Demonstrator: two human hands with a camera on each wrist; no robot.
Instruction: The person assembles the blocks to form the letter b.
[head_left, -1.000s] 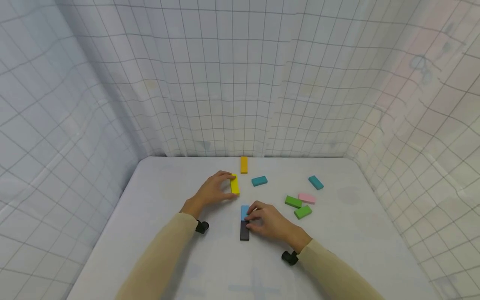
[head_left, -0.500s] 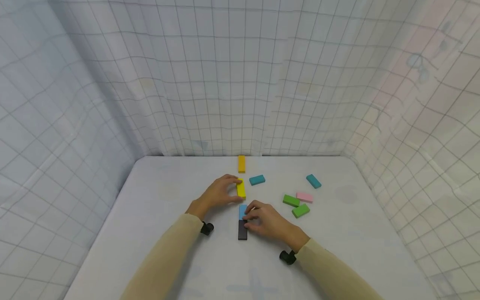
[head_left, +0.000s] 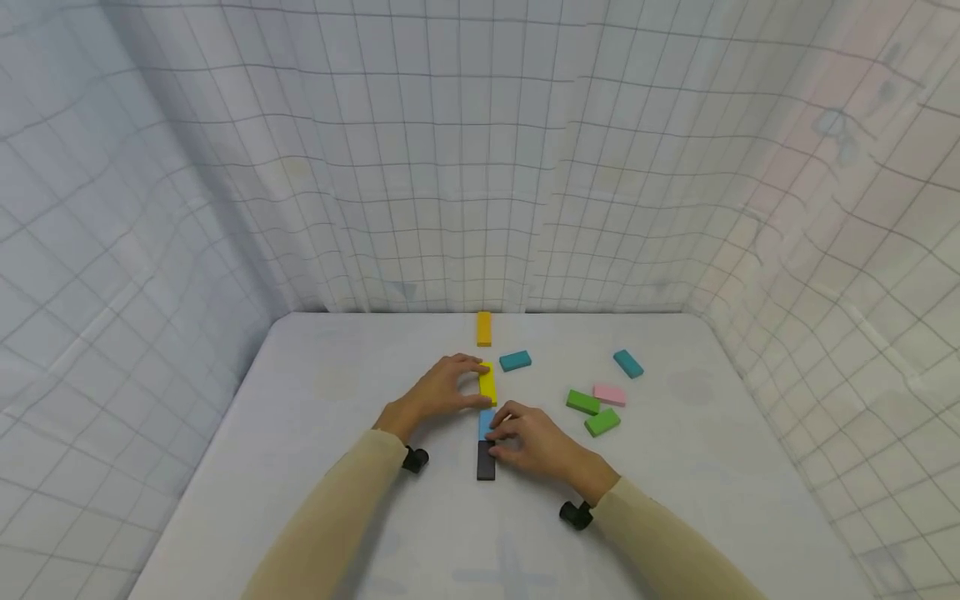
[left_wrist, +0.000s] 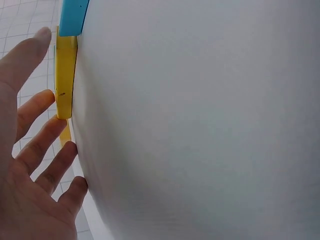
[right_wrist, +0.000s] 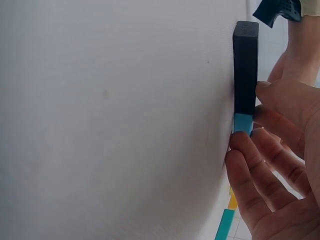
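1. Head view: bright yellow oblong block, hard-looking (head_left: 487, 387), flat on the white table (head_left: 450, 533). Its near end sits right by the sky-blue oblong block (head_left: 485, 423); contact uncertain.
2. Left hand (head_left: 438, 390) spans the yellow block lengthwise, thumb at the near end, fingertips at the far end: pinched between them.
3. Right hand (head_left: 542, 446): fingertips on the sky-blue block, thumb at the matte black oblong block (head_left: 485, 462) lined up end to end with it. Cannot tell whether it grips or merely touches.
4. Handling, my judgement: light, stiff, hardly fragile; slides easily. Wood or plastic, unclear. Hold by both ends, or mid-length across the long sides.
5. Containers: none seen. Loose on the table: an orange-yellow oblong block (head_left: 483, 330) beyond, and a pale pink oblong block (head_left: 609, 396) off right.
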